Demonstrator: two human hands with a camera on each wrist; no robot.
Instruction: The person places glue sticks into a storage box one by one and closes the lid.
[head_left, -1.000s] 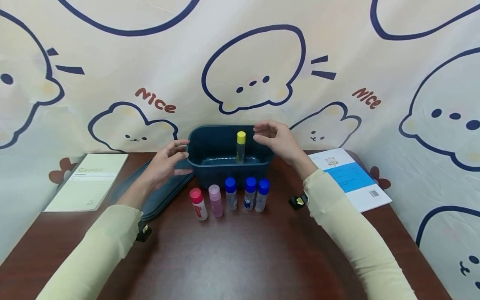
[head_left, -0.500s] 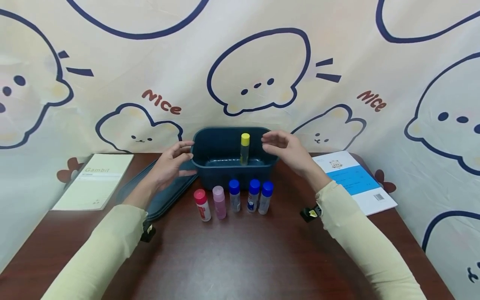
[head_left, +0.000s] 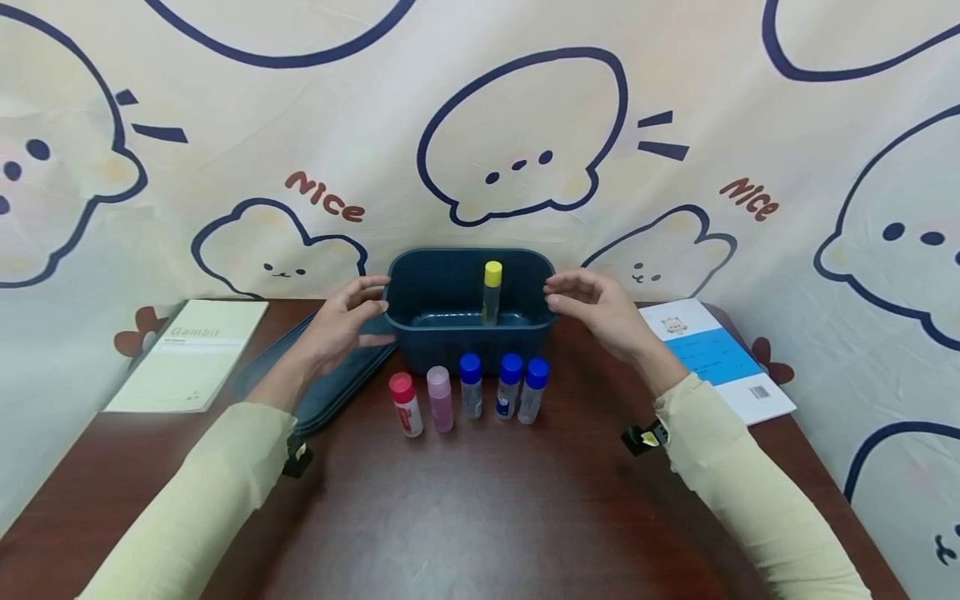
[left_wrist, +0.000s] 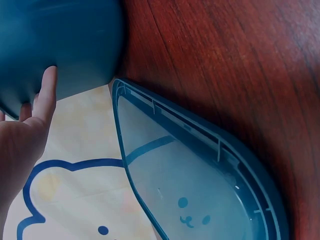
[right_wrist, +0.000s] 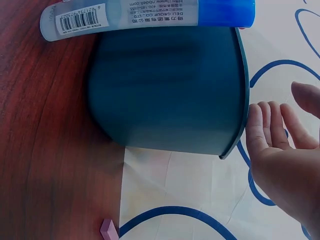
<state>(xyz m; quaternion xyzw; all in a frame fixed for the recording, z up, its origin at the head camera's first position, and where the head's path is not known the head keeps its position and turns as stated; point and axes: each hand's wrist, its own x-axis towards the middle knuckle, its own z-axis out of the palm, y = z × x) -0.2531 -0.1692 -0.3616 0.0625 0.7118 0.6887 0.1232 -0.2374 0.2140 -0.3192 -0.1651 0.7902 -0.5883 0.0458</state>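
A dark teal storage bin stands against the wall with a yellow-capped bottle upright inside it. My left hand reaches its left end, and in the left wrist view an extended fingertip touches the outer wall. At the opposite end, my right hand has its fingertips right at the rim, fingers slightly bent with nothing between them. In front of the bin, a red-capped bottle, a pink bottle and several blue-capped bottles stand in a row.
A translucent teal lid lies at an angle beneath my left forearm and wrist. A cream notebook is at the left, a white and blue booklet at the right. The patterned wall cloth rises behind the brown table.
My right hand has moved rightward from over the bin's right side to its outer edge. The left hand stays at the left end. The bottles stay in place; the view shifts slightly.
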